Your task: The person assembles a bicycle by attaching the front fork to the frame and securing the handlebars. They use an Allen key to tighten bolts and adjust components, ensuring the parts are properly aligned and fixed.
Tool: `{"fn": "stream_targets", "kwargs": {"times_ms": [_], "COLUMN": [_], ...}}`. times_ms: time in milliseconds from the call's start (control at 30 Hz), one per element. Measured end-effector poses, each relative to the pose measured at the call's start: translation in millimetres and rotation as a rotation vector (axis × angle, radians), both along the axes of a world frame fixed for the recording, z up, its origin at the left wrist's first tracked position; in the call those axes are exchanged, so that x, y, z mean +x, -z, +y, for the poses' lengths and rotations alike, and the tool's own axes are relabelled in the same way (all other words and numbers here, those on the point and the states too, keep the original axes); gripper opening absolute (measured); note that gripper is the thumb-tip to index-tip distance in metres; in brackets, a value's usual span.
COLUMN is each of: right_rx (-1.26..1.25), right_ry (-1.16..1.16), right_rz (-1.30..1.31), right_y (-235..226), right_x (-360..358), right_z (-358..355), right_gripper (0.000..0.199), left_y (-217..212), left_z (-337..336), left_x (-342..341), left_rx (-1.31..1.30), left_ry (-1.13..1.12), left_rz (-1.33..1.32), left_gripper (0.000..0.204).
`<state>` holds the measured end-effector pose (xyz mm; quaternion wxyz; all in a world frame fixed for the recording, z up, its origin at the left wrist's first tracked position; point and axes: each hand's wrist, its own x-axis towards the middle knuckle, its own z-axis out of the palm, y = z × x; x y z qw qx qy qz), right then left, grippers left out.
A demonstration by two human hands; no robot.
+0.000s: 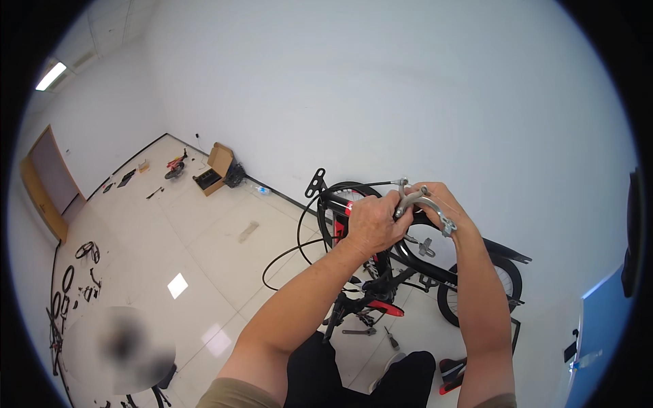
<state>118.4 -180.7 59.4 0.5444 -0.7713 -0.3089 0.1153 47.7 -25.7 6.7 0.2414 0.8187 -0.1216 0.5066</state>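
Note:
In front of me, above a small black and red bicycle (416, 261), both my hands are at a silver caliper brake (425, 201). My left hand (374, 222) pinches the brake's left side near its cable end. Behind the curved arm, my right hand (443, 202) has its fingers bent around the brake; they are partly hidden. A black brake cable (299, 228) loops out to the left of the frame. Below the hands hangs or lies a small silver part (426, 247); I cannot tell what bears it. The bicycle stands close to the white wall.
Under the bicycle, an adjustable wrench (358, 332) and a screwdriver (391, 338) lie on the tiled floor. An opened cardboard box (216, 170) stands by the wall. Several bicycle parts (68, 279) lie along the left wall. A blue panel (602, 333) is at the right.

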Motion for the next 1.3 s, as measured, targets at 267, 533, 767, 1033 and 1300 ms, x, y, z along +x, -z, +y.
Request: {"fn": "stream_targets", "kwargs": {"times_ms": [267,533,767,1033,1300], "right_rx": [-0.176,-0.220,-0.142,-0.174,-0.073], "right_ry": [0.082,0.064,0.030,-0.019,-0.053], "right_rz": [-0.114,-0.260,-0.028,-0.042,0.062], "right_y": [-0.3,-0.3,4.4,5.0,7.2], "right_x": [1.1,2.4,10.9,13.7,11.8], "right_z": [-8.3,-12.1,-9.1,-7.0,-3.1], "right_gripper": [0.047,0.035,0.020,0.023,0.022], "left_y": [-5.8,-3.8,-2.9,-4.6,-0.9], "left_z": [-7.2,-9.4,-9.4,-10.8,-5.1], "left_x": [-0.7,3.1,3.5,1.0,3.4], "left_rx": [0.004,0.039,0.046,0.018,0.043], "left_ry": [0.022,0.002,-0.023,-0.034,-0.056], "left_rz": [0.032,-0.001,-0.005,0.031,0.065], "left_gripper": [0.030,0.028,0.027,0.028,0.028]}}
